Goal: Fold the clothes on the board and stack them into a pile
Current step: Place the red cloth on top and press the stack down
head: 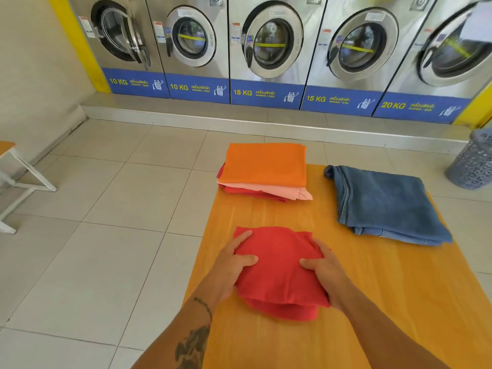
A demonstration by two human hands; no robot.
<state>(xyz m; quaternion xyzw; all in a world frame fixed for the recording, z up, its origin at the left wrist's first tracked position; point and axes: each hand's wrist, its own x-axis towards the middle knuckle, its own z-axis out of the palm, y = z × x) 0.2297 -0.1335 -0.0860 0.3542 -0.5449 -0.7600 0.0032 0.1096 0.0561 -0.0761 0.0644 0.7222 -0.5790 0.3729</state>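
Hands grip the folded red cloth [279,267] at the near middle of the yellow board [399,302]: the left hand [231,270] clasps its left edge and the right hand [324,272] its right edge, thumbs on top and fingers under. I judge the folding of this piece is finished, so the next move calls for lifting it flat and setting it squarely on the pile [263,171] at the far edge, topped by an orange garment, while the folded jeans [383,203] lie apart at the right. Of containers there is only a grey perforated basket [474,163] on the floor at far right, and its inside is not visible.
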